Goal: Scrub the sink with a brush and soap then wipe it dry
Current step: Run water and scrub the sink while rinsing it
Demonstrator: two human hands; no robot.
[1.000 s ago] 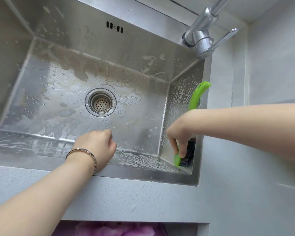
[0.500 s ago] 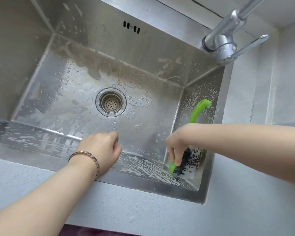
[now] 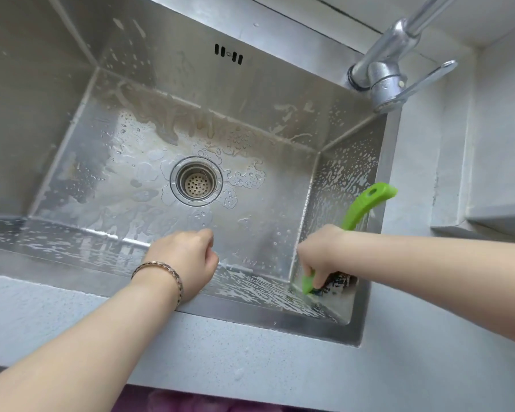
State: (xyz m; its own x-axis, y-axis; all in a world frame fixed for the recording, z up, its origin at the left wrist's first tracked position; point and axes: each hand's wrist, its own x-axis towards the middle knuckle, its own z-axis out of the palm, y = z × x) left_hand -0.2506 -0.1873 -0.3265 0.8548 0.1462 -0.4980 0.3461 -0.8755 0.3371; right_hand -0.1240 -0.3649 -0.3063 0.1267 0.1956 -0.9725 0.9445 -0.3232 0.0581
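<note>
A stainless steel sink (image 3: 250, 93) fills the view, wet and streaked with soap foam on its floor and walls. My right hand (image 3: 321, 254) grips a green-handled brush (image 3: 366, 206) and holds its dark bristle head against the sink's near right corner. The handle's end sticks up past my wrist. My left hand (image 3: 188, 260), with a bracelet on the wrist, rests on the sink's front rim with its fingers curled and nothing in them.
A round drain strainer (image 3: 196, 181) sits in the sink floor. A chrome faucet (image 3: 390, 69) with a lever stands at the back right corner. Grey countertop (image 3: 250, 361) surrounds the sink, with a wall to the right.
The brush head has stayed in the near right corner, shifting slightly along the right wall. My view has tilted a little. The left hand has kept its place on the rim.
</note>
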